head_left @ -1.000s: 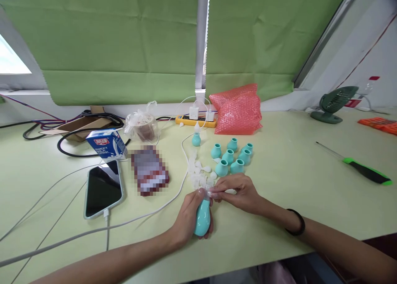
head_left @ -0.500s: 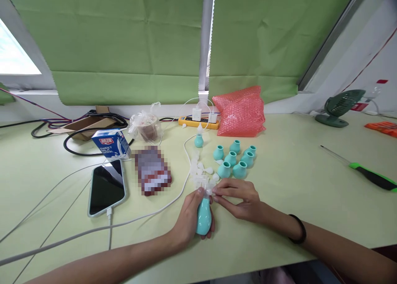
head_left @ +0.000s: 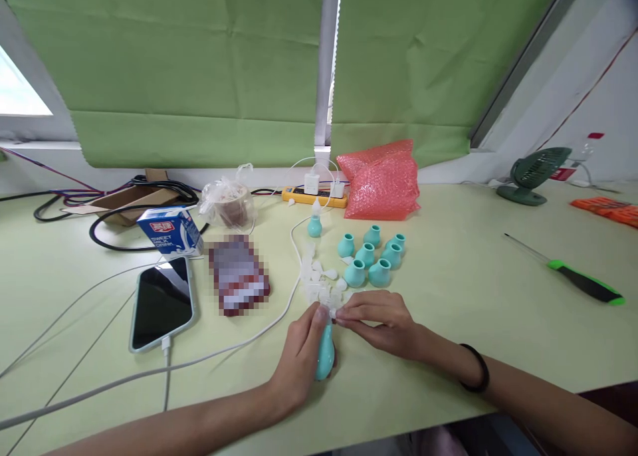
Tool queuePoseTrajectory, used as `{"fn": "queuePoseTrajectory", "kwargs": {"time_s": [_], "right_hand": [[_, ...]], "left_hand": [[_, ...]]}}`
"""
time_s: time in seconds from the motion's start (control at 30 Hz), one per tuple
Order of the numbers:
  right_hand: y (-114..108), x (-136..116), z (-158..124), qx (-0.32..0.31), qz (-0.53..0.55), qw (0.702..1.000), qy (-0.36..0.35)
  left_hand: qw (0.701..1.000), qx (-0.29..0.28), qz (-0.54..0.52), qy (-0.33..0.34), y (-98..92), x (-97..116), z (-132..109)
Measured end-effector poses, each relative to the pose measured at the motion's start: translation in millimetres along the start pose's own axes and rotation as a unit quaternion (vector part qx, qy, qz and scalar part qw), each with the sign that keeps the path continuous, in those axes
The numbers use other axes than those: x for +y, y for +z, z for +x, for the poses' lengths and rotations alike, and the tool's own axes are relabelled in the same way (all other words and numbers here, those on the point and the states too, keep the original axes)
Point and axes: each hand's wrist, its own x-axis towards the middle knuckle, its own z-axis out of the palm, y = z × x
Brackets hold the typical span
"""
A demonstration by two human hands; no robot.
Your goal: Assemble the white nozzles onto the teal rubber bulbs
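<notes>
My left hand (head_left: pixel 298 359) is wrapped round a glossy teal squeeze bulb (head_left: pixel 325 355), its neck pointing away from me. At the neck, my right hand (head_left: pixel 379 320) pinches a small translucent white piece (head_left: pixel 333 314); the fingertips hide part of it. Whether that piece is seated in the bulb, I cannot tell. Just beyond my hands lies a loose pile of translucent white plastic pieces (head_left: pixel 313 273). Several teal bulbs (head_left: pixel 380 273) with open necks stand behind my right hand. Farther back, one teal bulb (head_left: pixel 314 227) stands upright with a white tip on it.
Left of my hands lie a phone (head_left: pixel 163 303) on a white cable and a blurred dark red item (head_left: pixel 238 273). Behind them are a milk drink carton (head_left: pixel 170 231) and a bagged tape roll (head_left: pixel 232 207). A power strip (head_left: pixel 294 195), pink bubble wrap (head_left: pixel 381 180), screwdriver (head_left: pixel 583 280) and fan (head_left: pixel 535 173) surround.
The view has shifted slightly. My right fingertips have moved in closer to the bulb's neck, and my left hand has turned so that it covers more of the bulb.
</notes>
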Motion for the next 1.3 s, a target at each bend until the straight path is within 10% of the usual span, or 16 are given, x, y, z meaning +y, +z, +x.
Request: {"fn": "queuePoseTrajectory", "kwargs": {"time_s": [0.43, 0.8, 1.3], "right_hand": [[10, -2, -16, -0.011, -0.091, 0.996, 0.007], [7, -3, -9, -0.032, -0.002, 0.993, 0.115], [2, -4, 0, -0.079, 0.368, 0.849, 0.371]], "left_hand": [[0.991, 0.048, 0.092, 0.088, 0.6, 5, 0], [0.998, 0.017, -0.041, -0.037, 0.9, 3, 2], [0.998, 0.013, -0.05, -0.027, 0.5, 3, 1]]}}
